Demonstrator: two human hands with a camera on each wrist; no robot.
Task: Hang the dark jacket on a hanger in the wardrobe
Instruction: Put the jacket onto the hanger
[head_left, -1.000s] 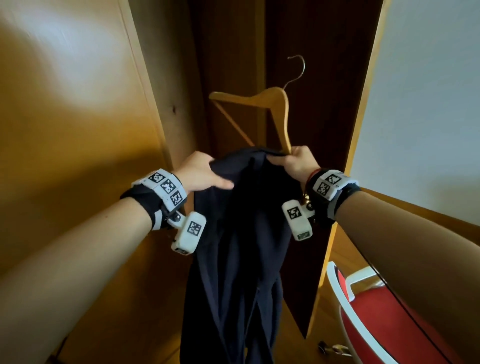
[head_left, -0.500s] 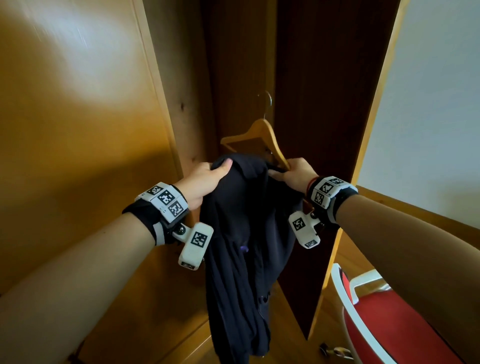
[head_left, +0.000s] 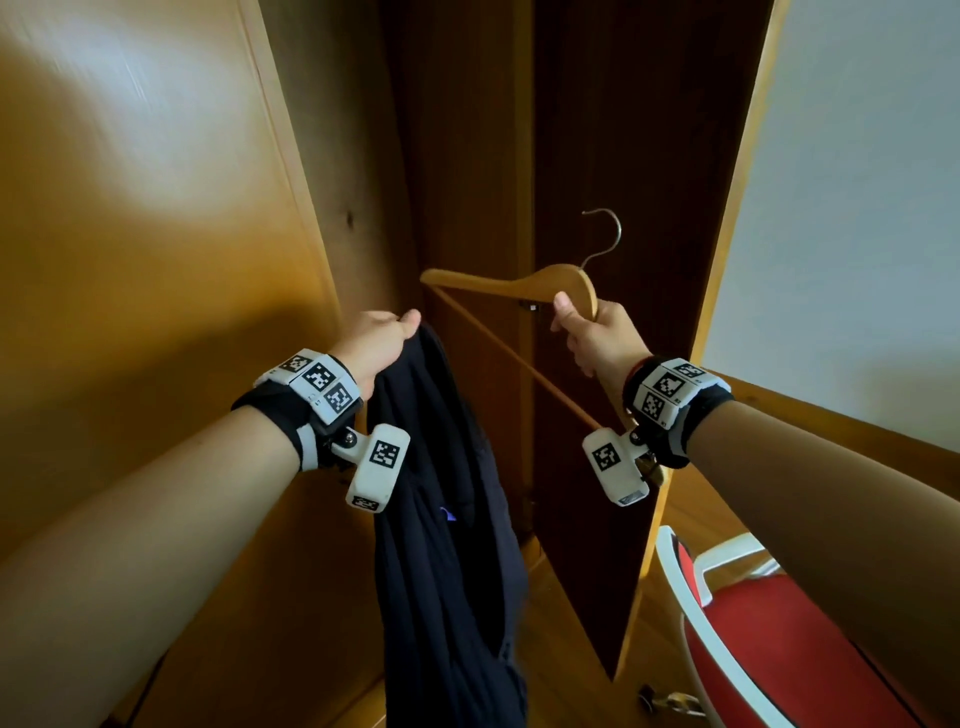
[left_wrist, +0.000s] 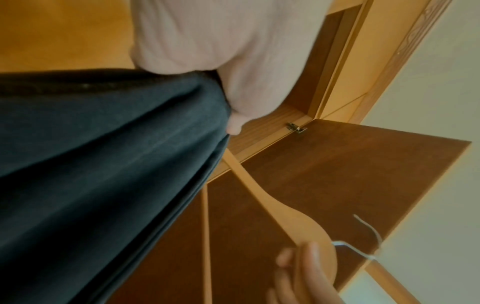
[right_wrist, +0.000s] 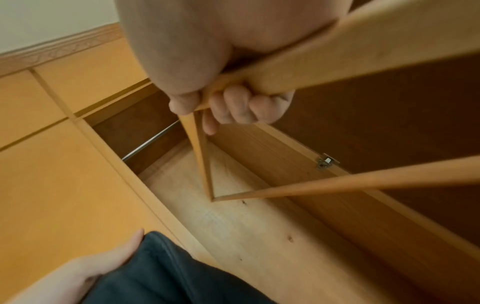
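Note:
The dark jacket (head_left: 447, 545) hangs in long folds from my left hand (head_left: 382, 340), which grips its top edge; it fills the left wrist view (left_wrist: 103, 174) and shows low in the right wrist view (right_wrist: 166, 273). My right hand (head_left: 592, 338) grips the wooden hanger (head_left: 519, 286) near its neck, fingers curled round the bar (right_wrist: 259, 82). The hanger is bare, tilted, its metal hook (head_left: 605, 234) pointing up, and it is apart from the jacket. Both hands are in front of the open wardrobe (head_left: 467, 156).
The wardrobe's dark open door (head_left: 639, 260) stands just right of the hanger. A metal rail (right_wrist: 150, 142) crosses the wardrobe's top. A closed light wooden door (head_left: 130, 260) is on the left. A red chair with a white frame (head_left: 769, 639) stands at lower right.
My right hand has let go of the jacket and pulled the hanger up and to the right, clear of the cloth. The jacket now hangs from my left hand alone.

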